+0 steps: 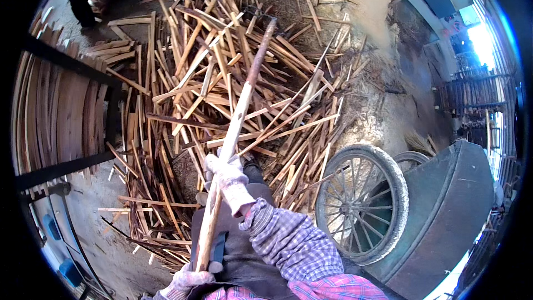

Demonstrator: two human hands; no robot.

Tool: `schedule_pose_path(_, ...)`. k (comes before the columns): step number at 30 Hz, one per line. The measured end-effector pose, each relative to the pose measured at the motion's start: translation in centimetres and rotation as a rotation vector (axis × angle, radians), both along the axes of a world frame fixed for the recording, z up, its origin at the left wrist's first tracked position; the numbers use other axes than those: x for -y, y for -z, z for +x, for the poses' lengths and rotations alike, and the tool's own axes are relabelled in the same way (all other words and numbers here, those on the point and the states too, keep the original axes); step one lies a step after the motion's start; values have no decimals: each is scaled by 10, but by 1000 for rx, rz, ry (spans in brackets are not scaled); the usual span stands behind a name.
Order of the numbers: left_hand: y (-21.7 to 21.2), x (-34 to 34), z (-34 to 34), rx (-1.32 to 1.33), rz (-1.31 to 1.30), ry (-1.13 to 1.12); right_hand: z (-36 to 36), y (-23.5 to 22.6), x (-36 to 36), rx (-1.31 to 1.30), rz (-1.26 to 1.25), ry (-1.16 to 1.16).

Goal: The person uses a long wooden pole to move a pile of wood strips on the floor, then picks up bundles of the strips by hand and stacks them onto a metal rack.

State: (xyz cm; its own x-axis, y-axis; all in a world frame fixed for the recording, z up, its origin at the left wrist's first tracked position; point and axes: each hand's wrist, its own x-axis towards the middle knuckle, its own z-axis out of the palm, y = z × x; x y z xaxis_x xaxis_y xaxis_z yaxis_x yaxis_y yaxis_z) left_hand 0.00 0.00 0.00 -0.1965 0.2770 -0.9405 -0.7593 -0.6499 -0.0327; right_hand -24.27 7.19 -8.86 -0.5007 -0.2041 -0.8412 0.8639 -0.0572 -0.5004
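Observation:
I hold a long wooden pole (240, 112) with both gloved hands. My right hand (226, 176) grips it about midway, the checked sleeve behind it. My left hand (186, 279) grips the pole's lower end near the bottom edge of the picture. The pole runs up and away to a dark metal head (270, 20) that rests in a big heap of thin wood strips and offcuts (222, 83). The head's shape is partly hidden among the strips.
A cart with a spoked rubber-tyred wheel (362, 204) and a dark metal body (449, 211) stands at my right. Stacked planks in a black metal frame (61, 105) fill the left. Another person's dark legs (83, 0) stand at the far upper left. Sawdust covers the ground.

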Motion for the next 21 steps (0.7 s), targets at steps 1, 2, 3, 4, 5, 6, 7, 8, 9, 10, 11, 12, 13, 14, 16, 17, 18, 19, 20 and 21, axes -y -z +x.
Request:
schedule_pose_path(1,3,1,0,21,-51,18,-8,2,-4,0,-1,6)
schedule_pose_path(2,5,3,0,53,-61,41,-12,4,-5,-17,-64,-14)
schedule_pose_path(3,9,6,-3,83,-48,71,-17,8,0,-72,54,-78)
schedule_pose_path(4,11,10,-7,115,-29,103,-25,13,5,-89,62,-91)
schedule_pose_path(5,12,11,-11,148,-20,132,-33,19,7,-37,129,-132)
schedule_pose_path(6,12,11,-14,180,-16,155,-45,25,7,-84,85,-143)
schedule_pose_path(7,12,9,-20,208,-10,172,-66,38,3,-69,127,-164)
schedule_pose_path(8,10,6,-26,237,-12,182,-89,52,2,6,133,-104)
schedule_pose_path(9,8,2,-36,255,-26,185,-119,68,2,10,72,-36)
schedule_pose_path(10,8,-4,-51,259,-54,195,-152,84,-1,-50,35,-36)
schedule_pose_path(11,8,-10,-67,245,-106,262,-177,97,-5,-71,55,-50)
schedule_pose_path(12,8,-19,-86,171,-209,578,-203,110,-7,-88,171,-123)
schedule_pose_path(13,7,-29,-106,118,-308,902,-231,122,-6,-91,282,-202)
schedule_pose_path(14,7,-37,-127,85,-393,819,-253,133,-4,-106,335,-212)
schedule_pose_path(16,25,-49,-166,132,-284,614,-271,147,-9,-137,325,-190)
schedule_pose_path(17,35,-55,-178,149,-276,502,-275,154,-11,-124,329,-170)
schedule_pose_path(18,41,-62,-183,189,-314,601,-278,161,-12,-128,344,-201)
schedule_pose_path(19,49,-62,-182,203,-279,566,-276,170,-15,-237,430,-234)
schedule_pose_path(20,54,-61,-174,220,-250,518,-270,178,-18,-200,316,-223)
schedule_pose_path(21,60,-62,-165,282,-191,484,-265,186,-20,-185,205,-218)
